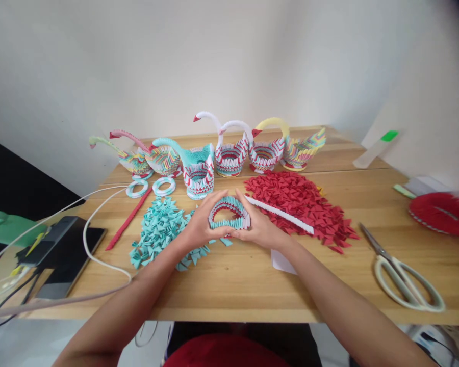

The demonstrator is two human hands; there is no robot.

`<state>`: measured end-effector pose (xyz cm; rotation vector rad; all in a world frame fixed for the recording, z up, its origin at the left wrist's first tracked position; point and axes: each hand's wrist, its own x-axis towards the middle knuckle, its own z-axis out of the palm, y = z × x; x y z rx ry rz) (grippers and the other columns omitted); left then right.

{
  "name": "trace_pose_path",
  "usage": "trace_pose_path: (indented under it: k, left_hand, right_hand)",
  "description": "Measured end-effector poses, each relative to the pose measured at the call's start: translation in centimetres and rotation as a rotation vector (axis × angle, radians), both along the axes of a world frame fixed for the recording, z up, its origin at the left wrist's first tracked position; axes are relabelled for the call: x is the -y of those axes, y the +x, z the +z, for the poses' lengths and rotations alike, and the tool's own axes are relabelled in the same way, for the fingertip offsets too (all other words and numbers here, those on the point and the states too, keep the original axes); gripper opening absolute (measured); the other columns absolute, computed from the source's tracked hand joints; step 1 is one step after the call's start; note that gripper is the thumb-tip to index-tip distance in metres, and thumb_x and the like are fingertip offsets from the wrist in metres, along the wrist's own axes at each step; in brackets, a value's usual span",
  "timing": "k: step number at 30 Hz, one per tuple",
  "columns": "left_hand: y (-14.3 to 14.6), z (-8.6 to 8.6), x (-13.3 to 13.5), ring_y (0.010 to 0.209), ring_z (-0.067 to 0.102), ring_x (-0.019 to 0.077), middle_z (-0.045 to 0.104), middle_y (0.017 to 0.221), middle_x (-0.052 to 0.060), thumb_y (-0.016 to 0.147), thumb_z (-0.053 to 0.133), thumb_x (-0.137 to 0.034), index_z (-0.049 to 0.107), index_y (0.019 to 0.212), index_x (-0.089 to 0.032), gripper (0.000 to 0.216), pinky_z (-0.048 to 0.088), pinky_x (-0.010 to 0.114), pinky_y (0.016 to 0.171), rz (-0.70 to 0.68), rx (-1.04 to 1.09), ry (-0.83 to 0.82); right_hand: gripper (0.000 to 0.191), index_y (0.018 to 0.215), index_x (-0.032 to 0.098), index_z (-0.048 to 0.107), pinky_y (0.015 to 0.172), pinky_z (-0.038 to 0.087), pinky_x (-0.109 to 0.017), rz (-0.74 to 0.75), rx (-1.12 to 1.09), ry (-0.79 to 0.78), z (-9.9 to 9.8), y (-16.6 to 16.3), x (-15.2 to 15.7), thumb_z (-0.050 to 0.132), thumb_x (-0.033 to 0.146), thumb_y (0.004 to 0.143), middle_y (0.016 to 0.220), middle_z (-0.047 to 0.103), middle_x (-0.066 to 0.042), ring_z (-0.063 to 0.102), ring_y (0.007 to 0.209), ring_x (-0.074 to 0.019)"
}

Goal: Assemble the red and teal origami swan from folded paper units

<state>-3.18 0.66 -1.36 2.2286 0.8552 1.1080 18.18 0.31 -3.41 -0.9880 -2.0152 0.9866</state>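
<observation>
From my remote seat I've got the left hand [203, 220] and right hand [258, 222] curved part-open around a turquoise, white and red folded-paper ring [233, 224], gripping opposite sides; it's smack between them, looks wider side to side, neither hand nearer.

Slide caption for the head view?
Left hand and right hand hold a paper ring between a teal pile and red pile, paper swans behind.
</observation>
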Motion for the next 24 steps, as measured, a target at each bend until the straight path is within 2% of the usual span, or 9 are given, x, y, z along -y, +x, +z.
trace_pose_path:
  k: [5, 10, 13, 16, 20, 24]
  left_hand:
    - [0.0, 0.0, 0.1, 0.132, 0.045, 0.0338, 0.051, 0.139, 0.015, 0.076, 0.075, -0.05, 0.04, 0.145, -0.024, 0.082, 0.036, 0.051, 0.111, 0.026, 0.022, -0.039]
    - [-0.4, -0.3, 0.0, 0.134, 0.043, 0.0343, 0.042, 0.148, 0.015, 0.075, 0.075, -0.052, 0.035, 0.148, -0.025, 0.088, 0.032, 0.053, 0.114, 0.045, 0.114, -0.133]
    - [-0.5, -0.5, -0.2, 0.136, 0.041, 0.0354, 0.04, 0.15, 0.016, 0.075, 0.076, -0.053, 0.034, 0.149, -0.025, 0.089, 0.03, 0.055, 0.114, 0.039, 0.122, -0.149]
    - [-0.5, -0.6, -0.3, 0.136, 0.04, 0.0357, 0.04, 0.15, 0.016, 0.074, 0.076, -0.052, 0.037, 0.147, -0.024, 0.086, 0.029, 0.055, 0.115, 0.046, 0.092, -0.132]
    - [-0.4, -0.5, -0.3, 0.137, 0.039, 0.0344, 0.045, 0.145, 0.015, 0.077, 0.074, -0.05, 0.043, 0.143, -0.023, 0.078, 0.031, 0.052, 0.115, 0.058, 0.042, -0.077]
    - [-0.3, -0.6, -1.0, 0.138, 0.039, 0.0331, 0.046, 0.144, 0.015, 0.079, 0.071, -0.052, 0.043, 0.143, -0.023, 0.075, 0.031, 0.051, 0.115, 0.074, 0.016, -0.019]
  right_hand:
    - [0.113, 0.157, 0.03, 0.005, 0.117, 0.022, -0.057, -0.031, -0.039, -0.032, -0.4, 0.0, -0.1, 0.077, 0.052, 0.073, 0.16, 0.025, -0.012, 0.024, 0.147, -0.0343]
    - [0.122, 0.157, 0.031, 0.0, 0.114, 0.033, -0.049, -0.03, -0.209, -0.151, 0.7, 0.0, 0.3, 0.081, 0.052, 0.069, 0.16, 0.026, -0.012, 0.035, 0.142, -0.0321]
    - [0.122, 0.156, 0.031, -0.001, 0.113, 0.036, -0.047, -0.013, -0.247, -0.195, 1.1, 0.1, 0.4, 0.081, 0.052, 0.069, 0.158, 0.029, -0.012, 0.042, 0.138, -0.0309]
    - [0.119, 0.157, 0.032, 0.001, 0.114, 0.034, -0.049, -0.019, -0.213, -0.18, 0.8, 0.3, 0.3, 0.08, 0.051, 0.071, 0.158, 0.03, -0.011, 0.039, 0.14, -0.0308]
    - [0.109, 0.157, 0.032, 0.008, 0.117, 0.026, -0.054, -0.046, -0.097, -0.099, 0.2, 0.2, 0.0, 0.077, 0.05, 0.074, 0.16, 0.027, -0.01, 0.028, 0.146, -0.0315]
    - [0.108, 0.157, 0.032, 0.006, 0.116, 0.03, -0.052, -0.049, -0.118, -0.089, 0.6, 0.1, -0.7, 0.077, 0.046, 0.076, 0.159, 0.029, -0.009, 0.032, 0.144, -0.0306]
